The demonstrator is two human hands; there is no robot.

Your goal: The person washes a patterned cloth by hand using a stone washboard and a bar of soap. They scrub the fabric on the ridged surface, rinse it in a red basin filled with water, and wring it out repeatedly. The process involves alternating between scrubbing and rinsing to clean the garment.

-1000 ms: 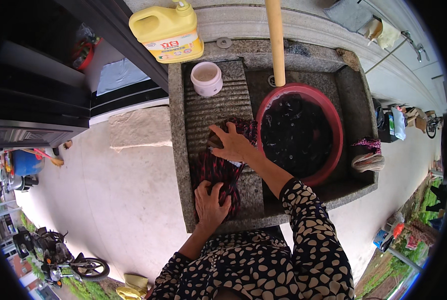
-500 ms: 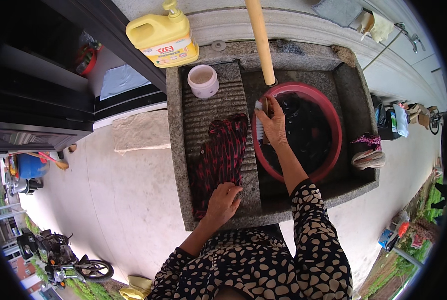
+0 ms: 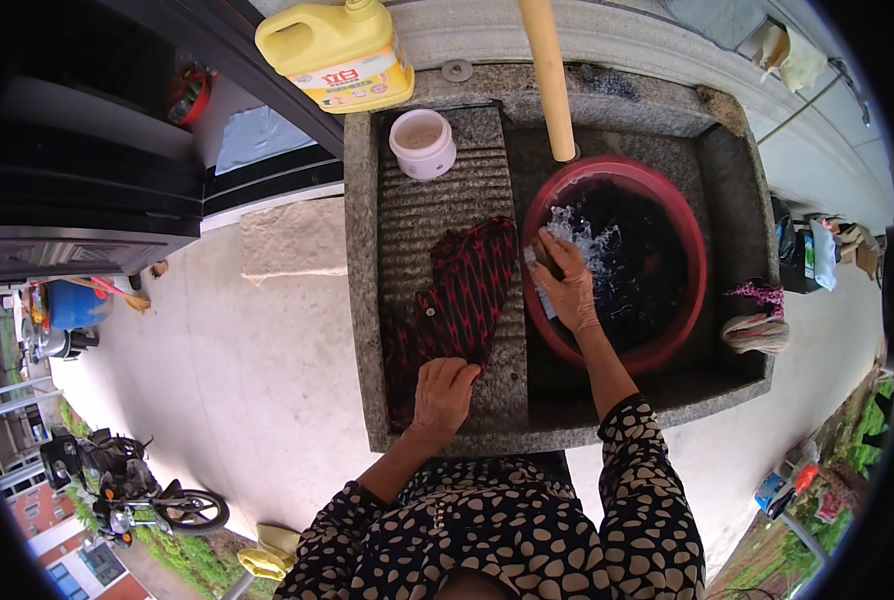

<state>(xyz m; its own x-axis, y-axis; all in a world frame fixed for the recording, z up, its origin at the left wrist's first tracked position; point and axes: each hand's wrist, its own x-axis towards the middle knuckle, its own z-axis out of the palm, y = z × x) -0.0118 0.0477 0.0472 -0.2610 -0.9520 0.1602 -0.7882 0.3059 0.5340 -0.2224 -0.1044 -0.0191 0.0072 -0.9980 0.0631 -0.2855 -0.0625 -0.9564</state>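
Observation:
A dark wet garment point(image 3: 464, 295) with a red pattern lies bunched on the ribbed stone washboard point(image 3: 404, 215). Over its near end rests my left hand point(image 3: 441, 400), fingers curled and pinching the cloth's edge. My right hand point(image 3: 569, 287) is at the left side of a red basin point(image 3: 696, 250), closed round a scrub brush point(image 3: 541, 292). Only the brush's pale bristle side shows past the fingers; the rest is hidden. Water splashes up beyond that hand. Dark water fills the basin, and I cannot make out whether cloth lies in it.
The stone sink point(image 3: 365, 330) encloses both washboard and basin. A pale open jar point(image 3: 423, 160) stands on the washboard's far end. On the far left rim is a yellow jug point(image 3: 352, 65). A wooden pole point(image 3: 547, 85) slants into the sink. A scrubbing pad point(image 3: 755, 334) sits on the right rim.
My right hand has dipped lower with the brush, and water now splashes. The garment's near part is lifted and folded, and my left hand has closed on its edge. The whole view has shifted slightly.

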